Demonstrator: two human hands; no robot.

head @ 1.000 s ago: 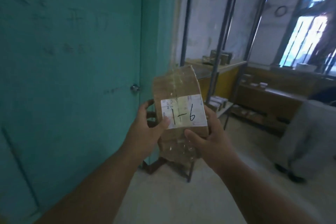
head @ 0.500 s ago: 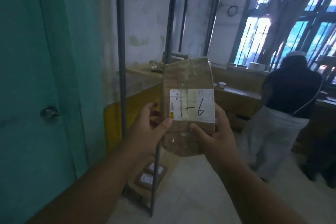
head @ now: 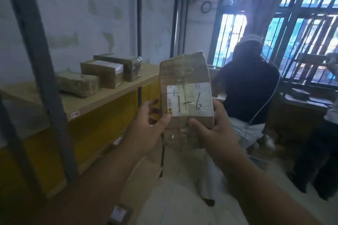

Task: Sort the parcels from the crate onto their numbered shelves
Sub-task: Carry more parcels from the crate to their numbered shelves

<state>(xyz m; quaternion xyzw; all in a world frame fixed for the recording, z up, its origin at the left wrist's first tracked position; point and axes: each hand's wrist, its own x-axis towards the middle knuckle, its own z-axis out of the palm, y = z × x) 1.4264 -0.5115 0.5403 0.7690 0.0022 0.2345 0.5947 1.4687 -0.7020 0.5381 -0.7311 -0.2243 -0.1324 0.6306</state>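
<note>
Parcel of brown taped cardboard [head: 184, 86], white label marked "1-6", held upright at chest height, clamped between left hand [head: 146, 131] and right hand [head: 212, 129]. Step judged: label read, shelf sought. Next: matching shelf number to be found; wooden shelf board [head: 102, 97] with three taped boxes just beside.

We reach both bare forearms forward and up from the lower edge of the view. Our left hand [head: 146, 129] grips the left edge of the brown taped cardboard parcel [head: 184, 76], thumb pressed on its front, fingers curled behind. Our right hand [head: 214, 129] grips the lower right corner, thumb on the front face, fingers wrapped round the side.
</note>
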